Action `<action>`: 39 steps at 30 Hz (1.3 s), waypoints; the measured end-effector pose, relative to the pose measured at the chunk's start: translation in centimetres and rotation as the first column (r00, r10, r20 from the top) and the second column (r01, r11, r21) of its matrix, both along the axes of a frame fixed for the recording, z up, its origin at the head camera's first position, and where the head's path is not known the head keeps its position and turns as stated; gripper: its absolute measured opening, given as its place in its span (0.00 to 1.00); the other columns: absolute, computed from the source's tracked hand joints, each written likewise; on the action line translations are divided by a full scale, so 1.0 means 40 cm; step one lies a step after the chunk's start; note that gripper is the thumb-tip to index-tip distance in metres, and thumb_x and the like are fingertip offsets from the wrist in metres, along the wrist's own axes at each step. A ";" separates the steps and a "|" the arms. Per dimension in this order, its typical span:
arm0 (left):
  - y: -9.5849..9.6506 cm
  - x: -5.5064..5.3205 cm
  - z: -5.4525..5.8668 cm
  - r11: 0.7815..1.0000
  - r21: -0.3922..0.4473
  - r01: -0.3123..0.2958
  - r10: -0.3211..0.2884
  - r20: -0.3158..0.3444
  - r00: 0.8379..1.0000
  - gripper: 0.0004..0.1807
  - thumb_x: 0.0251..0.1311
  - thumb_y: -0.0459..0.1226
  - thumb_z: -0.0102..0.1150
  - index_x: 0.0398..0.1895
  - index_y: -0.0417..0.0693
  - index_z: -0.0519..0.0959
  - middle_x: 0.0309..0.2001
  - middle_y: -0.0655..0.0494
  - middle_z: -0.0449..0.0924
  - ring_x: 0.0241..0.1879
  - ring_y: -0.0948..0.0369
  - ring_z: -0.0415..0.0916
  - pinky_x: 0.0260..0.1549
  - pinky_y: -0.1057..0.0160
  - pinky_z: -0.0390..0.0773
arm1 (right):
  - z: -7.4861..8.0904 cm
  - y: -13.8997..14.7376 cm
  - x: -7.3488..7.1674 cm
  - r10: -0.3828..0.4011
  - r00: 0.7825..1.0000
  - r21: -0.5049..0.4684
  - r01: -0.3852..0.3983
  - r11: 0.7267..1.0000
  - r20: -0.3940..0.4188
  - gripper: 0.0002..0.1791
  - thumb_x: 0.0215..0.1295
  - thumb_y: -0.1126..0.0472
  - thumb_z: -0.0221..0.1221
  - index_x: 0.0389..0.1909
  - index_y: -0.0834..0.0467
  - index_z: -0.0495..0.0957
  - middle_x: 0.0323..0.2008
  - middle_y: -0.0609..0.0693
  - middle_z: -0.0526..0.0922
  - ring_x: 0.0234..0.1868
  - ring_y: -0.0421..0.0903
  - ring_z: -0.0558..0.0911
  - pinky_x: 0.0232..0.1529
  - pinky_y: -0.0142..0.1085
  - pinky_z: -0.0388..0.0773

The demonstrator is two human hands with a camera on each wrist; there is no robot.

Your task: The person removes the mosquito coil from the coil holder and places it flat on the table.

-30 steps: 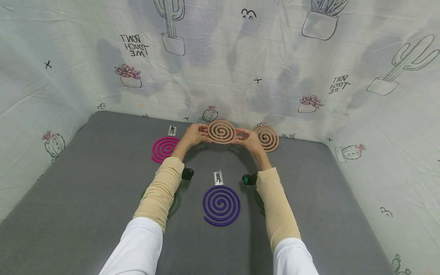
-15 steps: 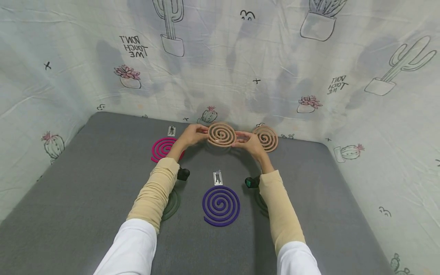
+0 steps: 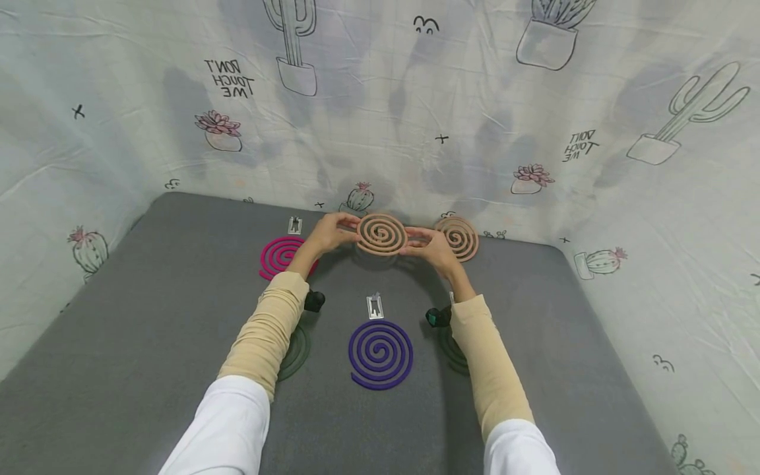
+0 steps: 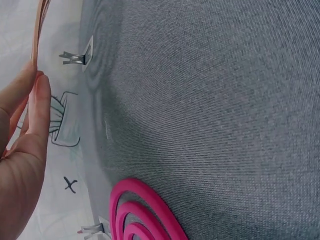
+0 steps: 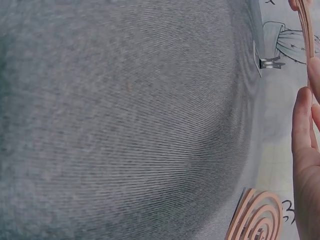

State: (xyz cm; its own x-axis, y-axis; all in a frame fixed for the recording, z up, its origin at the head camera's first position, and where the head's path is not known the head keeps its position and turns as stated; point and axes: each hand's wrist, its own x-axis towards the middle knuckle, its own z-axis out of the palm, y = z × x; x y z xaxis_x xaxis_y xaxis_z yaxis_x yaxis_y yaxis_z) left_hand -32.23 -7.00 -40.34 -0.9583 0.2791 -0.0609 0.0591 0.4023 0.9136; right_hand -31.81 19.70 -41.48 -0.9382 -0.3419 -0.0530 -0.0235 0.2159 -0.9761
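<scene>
At the far middle of the table, a tan mosquito coil (image 3: 382,235) is held level between both hands. My left hand (image 3: 332,234) pinches its left edge and my right hand (image 3: 436,249) its right edge, each between thumb and fingers. In the left wrist view the coil (image 4: 37,35) appears edge-on, raised off the surface. A small metal coil stand (image 4: 75,57) with upright prongs sits below it on the table; the coil and hands are apart from it. A second tan coil (image 3: 457,239) lies just right of my right hand.
A pink coil (image 3: 279,257) lies behind my left wrist, with a metal stand (image 3: 295,225) beyond it. Nearer are a purple coil (image 3: 380,353) and another stand (image 3: 375,307). Green coils (image 3: 301,353) lie partly under both forearms. A printed curtain (image 3: 380,99) borders the grey table (image 3: 564,369).
The held coil has come down slightly and lies flatter to the view. My forearms have spread a little apart, showing more of the green coils.
</scene>
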 end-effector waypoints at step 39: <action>-0.015 0.033 0.009 0.956 -0.241 0.169 -0.188 -0.058 0.980 0.29 0.56 0.32 0.67 0.61 0.33 0.70 0.55 0.39 0.74 0.49 0.48 0.80 0.44 0.59 0.81 | -0.009 0.003 0.050 0.056 0.998 0.118 -0.052 0.992 -0.029 0.31 0.54 0.76 0.65 0.61 0.69 0.70 0.55 0.67 0.75 0.48 0.57 0.80 0.48 0.45 0.80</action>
State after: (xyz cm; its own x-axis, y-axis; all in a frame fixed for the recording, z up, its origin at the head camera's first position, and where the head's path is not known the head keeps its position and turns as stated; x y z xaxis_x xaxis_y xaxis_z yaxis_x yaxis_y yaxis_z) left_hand -30.93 -7.59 -39.99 -0.8985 0.4332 -0.0708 0.2180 0.5804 0.7846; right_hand -29.82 19.82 -41.83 -0.9204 -0.3855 -0.0657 -0.0695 0.3266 -0.9426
